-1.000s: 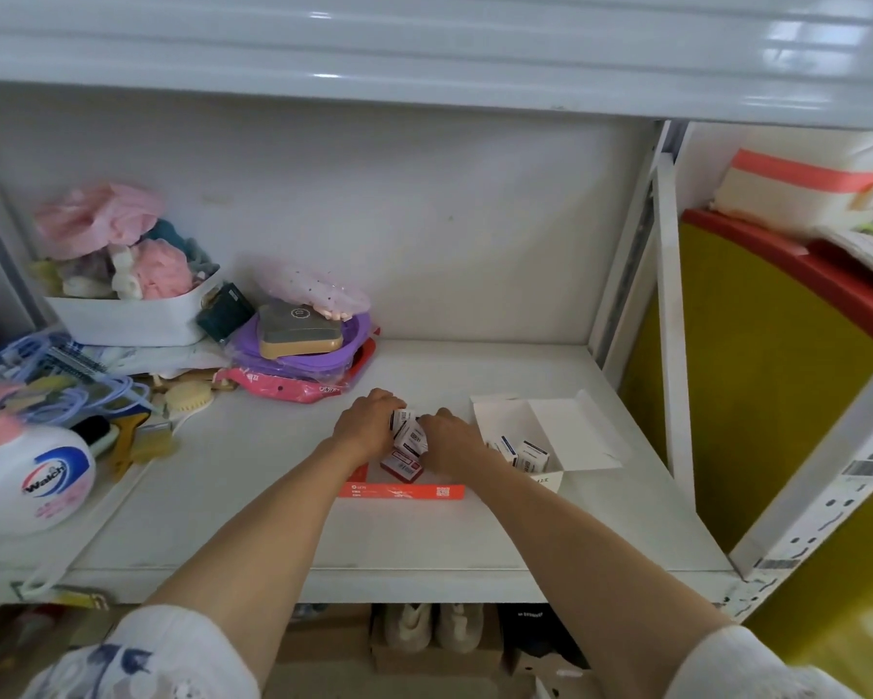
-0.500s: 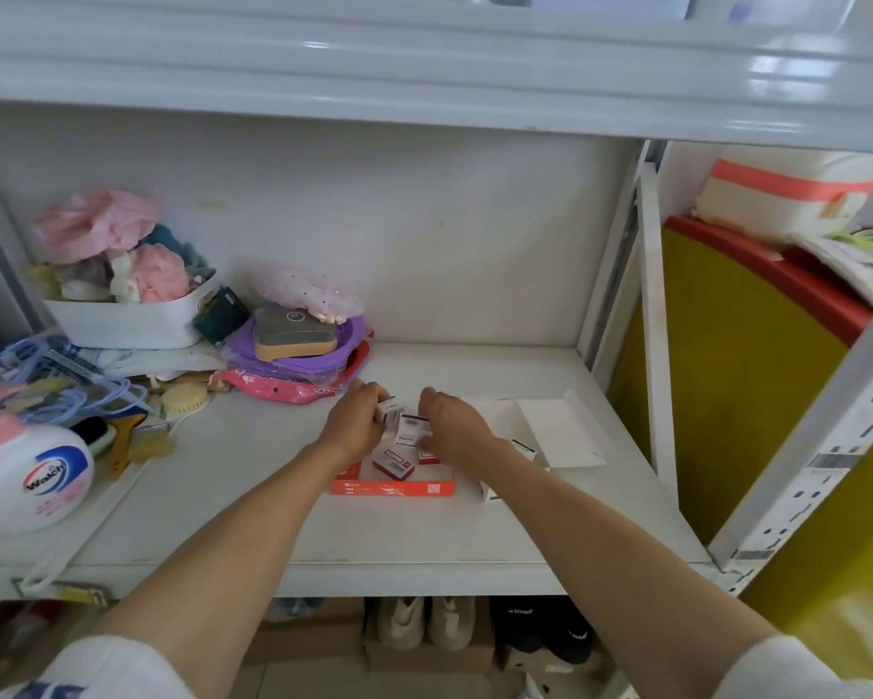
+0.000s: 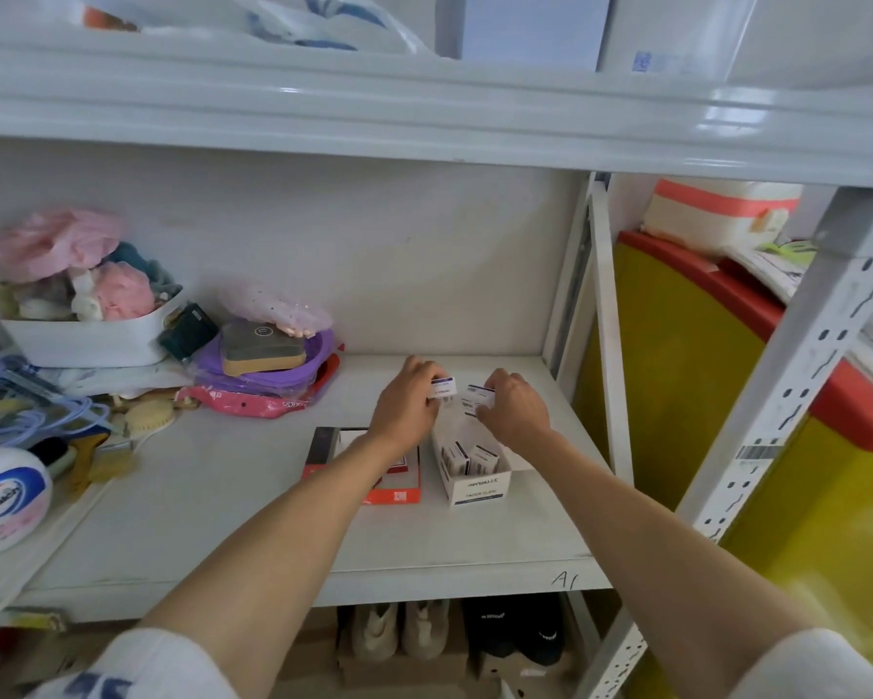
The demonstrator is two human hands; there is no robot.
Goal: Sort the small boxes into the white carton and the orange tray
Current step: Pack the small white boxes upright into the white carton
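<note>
Left hand: we are reaching our left hand (image 3: 405,402) forward over the shelf (image 3: 252,502), forearm stretching in from the front edge, fingers pinching one small box (image 3: 443,386) above the shelf's middle.
Right hand: we are holding our right hand (image 3: 516,409) just beside it, knuckles up, fingers closing on a second small box (image 3: 477,399) over the white carton's far end.
White carton: the white carton (image 3: 477,484) is sitting open toward the shelf's right edge, with more small boxes standing upright inside.
Orange tray: the orange tray (image 3: 391,492) is lying flat just left of the carton, partly hidden under our left wrist.
Both forearms: we are keeping them apart, converging toward the two boxes.
</note>
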